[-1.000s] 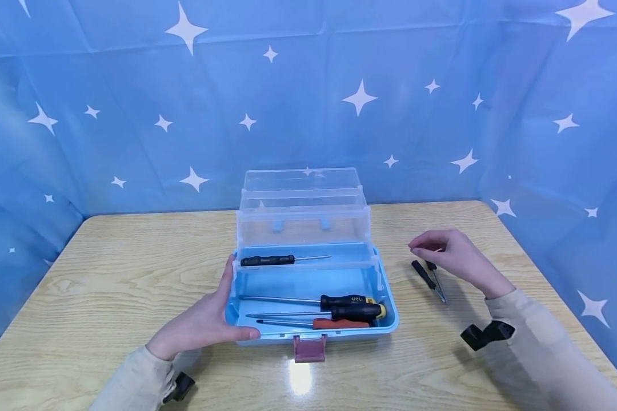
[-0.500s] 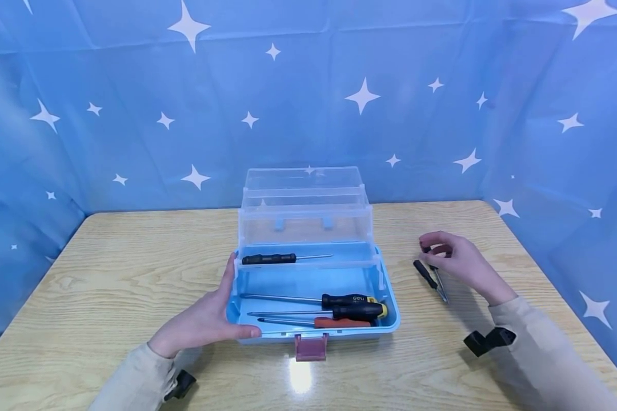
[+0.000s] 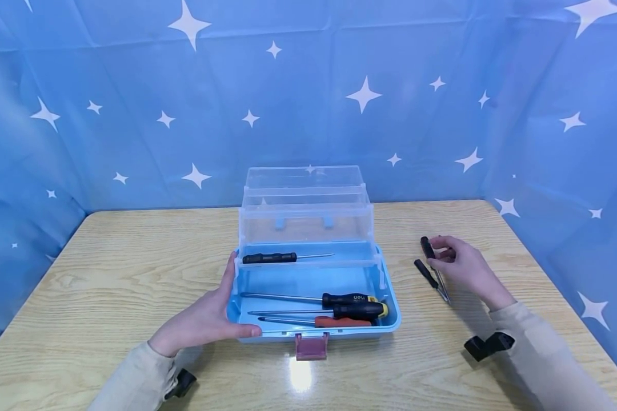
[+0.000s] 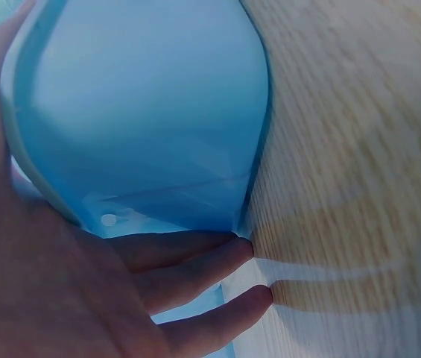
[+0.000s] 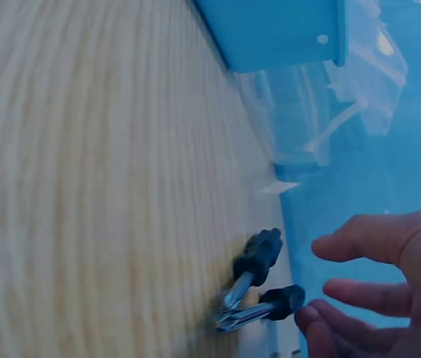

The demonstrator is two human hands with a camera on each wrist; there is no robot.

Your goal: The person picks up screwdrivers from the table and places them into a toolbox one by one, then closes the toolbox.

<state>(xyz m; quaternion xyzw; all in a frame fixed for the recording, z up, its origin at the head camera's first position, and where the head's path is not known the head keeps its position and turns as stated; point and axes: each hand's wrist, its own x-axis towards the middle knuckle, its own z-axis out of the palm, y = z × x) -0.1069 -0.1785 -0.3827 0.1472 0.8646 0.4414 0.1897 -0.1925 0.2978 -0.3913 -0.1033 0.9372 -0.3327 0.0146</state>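
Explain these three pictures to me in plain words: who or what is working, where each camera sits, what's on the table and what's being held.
No machine here: a person works with two bare hands. The wide picture comes from a camera on the head; the two close ones from cameras on each wrist. On the wooden table stands an open blue toolbox with screwdrivers inside. The left hand grips the box's left front corner; its wrist view shows the fingers against the blue wall. The right hand rests at two small black-handled screwdrivers lying beside the box. From the head view it seems to touch one handle; the wrist view shows the fingers just off them, so no firm grip.
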